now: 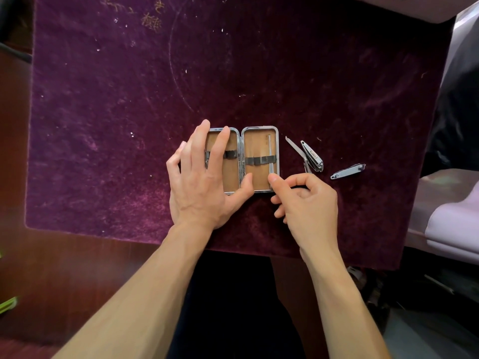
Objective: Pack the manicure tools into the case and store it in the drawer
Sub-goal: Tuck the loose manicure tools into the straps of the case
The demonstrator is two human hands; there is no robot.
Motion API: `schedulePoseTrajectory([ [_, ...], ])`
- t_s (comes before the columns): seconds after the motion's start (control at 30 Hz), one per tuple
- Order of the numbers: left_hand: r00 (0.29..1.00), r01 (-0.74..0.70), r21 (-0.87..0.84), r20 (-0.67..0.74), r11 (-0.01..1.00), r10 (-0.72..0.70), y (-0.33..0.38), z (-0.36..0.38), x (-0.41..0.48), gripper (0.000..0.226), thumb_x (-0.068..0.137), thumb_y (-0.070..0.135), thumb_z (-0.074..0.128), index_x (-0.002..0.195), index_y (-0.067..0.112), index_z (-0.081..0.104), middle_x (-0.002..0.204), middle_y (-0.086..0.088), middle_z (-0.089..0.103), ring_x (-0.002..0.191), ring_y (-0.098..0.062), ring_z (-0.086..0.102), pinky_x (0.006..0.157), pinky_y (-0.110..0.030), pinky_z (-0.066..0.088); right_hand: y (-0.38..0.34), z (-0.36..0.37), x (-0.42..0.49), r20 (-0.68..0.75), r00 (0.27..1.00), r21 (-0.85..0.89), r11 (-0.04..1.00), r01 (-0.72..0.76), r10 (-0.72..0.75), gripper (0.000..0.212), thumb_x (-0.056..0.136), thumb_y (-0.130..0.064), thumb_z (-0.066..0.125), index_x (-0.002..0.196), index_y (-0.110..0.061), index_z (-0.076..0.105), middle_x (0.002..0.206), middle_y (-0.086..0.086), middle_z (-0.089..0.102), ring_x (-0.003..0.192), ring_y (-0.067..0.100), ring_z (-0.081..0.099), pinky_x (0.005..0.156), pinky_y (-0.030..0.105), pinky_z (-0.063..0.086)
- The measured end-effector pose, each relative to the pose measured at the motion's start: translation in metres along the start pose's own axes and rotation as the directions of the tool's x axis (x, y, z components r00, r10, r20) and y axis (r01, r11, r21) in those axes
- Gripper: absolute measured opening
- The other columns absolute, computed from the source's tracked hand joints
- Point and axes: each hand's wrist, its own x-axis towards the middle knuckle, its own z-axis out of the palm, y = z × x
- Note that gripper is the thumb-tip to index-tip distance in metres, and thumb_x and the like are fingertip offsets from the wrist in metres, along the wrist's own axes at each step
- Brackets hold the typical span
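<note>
Packing step: your left hand point(202, 182) lies flat on the open case point(260, 127), pinning it to the surface point(129, 125). Right hand point(305, 200) pinches the pick point(270, 154), tucked under the right strap point(259, 159). Next: seat it fully, then take the clippers point(315, 158).

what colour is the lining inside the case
Tan brown lining, with dark straps; head view.

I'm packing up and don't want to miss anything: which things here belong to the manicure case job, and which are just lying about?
For the job: open case, thin tool tucked inside it, large clipper, small clipper.

Just lying about: purple cloth, green object at the left edge, pale fabric at the right.
</note>
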Motion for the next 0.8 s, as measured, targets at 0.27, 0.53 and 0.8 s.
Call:
schedulePoseTrajectory([
  [0.27, 1.0, -0.003, -0.004, 0.004, 1.0, 0.003, 0.0002, -0.0001, 0.0, 0.085, 0.085, 0.069, 0.058, 0.154, 0.022, 0.038, 0.162, -0.011, 0.035, 0.141, -0.027, 0.039, 0.114, -0.049, 0.033, -0.0014, -0.0009, -0.0027, 0.019, 0.999, -0.02, 0.999, 0.036, -0.035, 0.029, 0.089, -0.05, 0.081, 0.087, -0.023, 0.07, 0.065, -0.007, 0.078, 0.048, 0.005, 0.068, 0.067, 0.036, 0.058],
  [0.53, 1.0, -0.001, -0.006, 0.009, 1.0, 0.001, 0.0005, -0.0013, 0.0006, 0.085, 0.085, 0.068, 0.057, 0.154, 0.022, 0.038, 0.162, -0.011, 0.036, 0.14, -0.027, 0.037, 0.113, -0.049, 0.032, 0.0008, -0.0017, -0.0027, 0.02, 0.998, -0.001, 0.998, 0.057, -0.057, 0.021, 0.091, -0.043, 0.082, 0.088, -0.024, 0.071, 0.064, -0.005, 0.078, 0.05, 0.005, 0.069, 0.074, 0.042, 0.061],
  [0.8, 1.0, -0.002, -0.009, 0.011, 1.0, 0.003, 0.0006, -0.0014, 0.0009, 0.085, 0.085, 0.068, 0.057, 0.154, 0.022, 0.038, 0.162, -0.011, 0.036, 0.141, -0.027, 0.038, 0.114, -0.048, 0.031, 0.0027, -0.0021, -0.0023, 0.02, 0.997, 0.011, 0.997, 0.071, -0.071, 0.02, 0.091, -0.043, 0.082, 0.088, -0.026, 0.072, 0.065, -0.005, 0.078, 0.05, 0.005, 0.069, 0.074, 0.043, 0.063],
])
